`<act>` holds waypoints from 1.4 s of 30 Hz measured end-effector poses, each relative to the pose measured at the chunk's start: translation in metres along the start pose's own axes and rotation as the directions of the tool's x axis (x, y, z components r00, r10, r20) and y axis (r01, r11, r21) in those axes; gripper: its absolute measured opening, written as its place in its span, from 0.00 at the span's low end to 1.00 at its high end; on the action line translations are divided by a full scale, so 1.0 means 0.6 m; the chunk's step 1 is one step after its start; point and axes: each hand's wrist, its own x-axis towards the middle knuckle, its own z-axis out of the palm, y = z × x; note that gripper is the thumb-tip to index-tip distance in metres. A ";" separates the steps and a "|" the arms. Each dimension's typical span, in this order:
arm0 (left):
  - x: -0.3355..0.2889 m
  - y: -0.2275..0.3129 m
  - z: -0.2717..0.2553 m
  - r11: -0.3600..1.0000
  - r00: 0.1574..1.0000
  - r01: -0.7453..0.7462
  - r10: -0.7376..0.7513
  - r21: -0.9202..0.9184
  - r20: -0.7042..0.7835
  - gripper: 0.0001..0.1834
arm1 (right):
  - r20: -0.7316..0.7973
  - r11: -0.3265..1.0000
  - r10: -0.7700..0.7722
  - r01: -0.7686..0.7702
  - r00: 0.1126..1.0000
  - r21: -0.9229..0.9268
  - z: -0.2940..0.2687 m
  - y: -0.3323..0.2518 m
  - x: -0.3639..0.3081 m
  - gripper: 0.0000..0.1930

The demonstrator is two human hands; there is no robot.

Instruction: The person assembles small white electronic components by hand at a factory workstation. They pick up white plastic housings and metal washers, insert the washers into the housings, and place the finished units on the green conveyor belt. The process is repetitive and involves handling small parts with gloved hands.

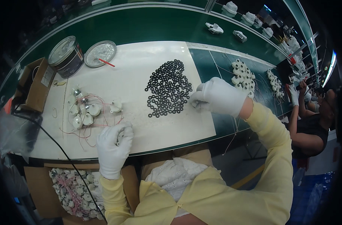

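Observation:
My left hand point(114, 150), in a white glove, is closed at the near edge of the white board, its fingers curled round something mostly hidden. Just beyond it lies a loose cluster of small white round motors point(93, 109) with thin red and white wires. My right hand point(222, 96), also gloved, is above the board's right side with its fingertips pinched together. What they hold, if anything, is too small to make out. Beside those fingertips, many small black rings point(169, 88) are spread over the middle of the white board point(133, 67).
Further right are grouped white motors point(244, 77) with trailing wires. A tin point(66, 56), its lid point(100, 52) with a red stick point(106, 62), and a cardboard box point(36, 84) stand at left. Below, a carton holds motors point(75, 191). A black cable crosses the left. A co-worker point(309, 131) sits right.

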 end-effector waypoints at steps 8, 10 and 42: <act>0.001 0.003 0.003 0.998 0.999 -0.044 0.044 0.042 0.018 0.04 | 0.073 0.999 -0.013 0.010 0.997 0.039 -0.009 0.002 0.006 0.08; 0.003 0.005 0.005 0.997 0.998 -0.052 0.051 0.056 0.021 0.04 | 0.029 0.996 0.017 -0.019 0.999 0.089 0.004 0.008 -0.001 0.08; -0.022 -0.021 0.013 0.956 0.973 0.229 -0.224 -0.185 0.050 0.09 | -0.425 0.846 0.497 -0.532 0.757 0.040 0.117 -0.062 -0.115 0.18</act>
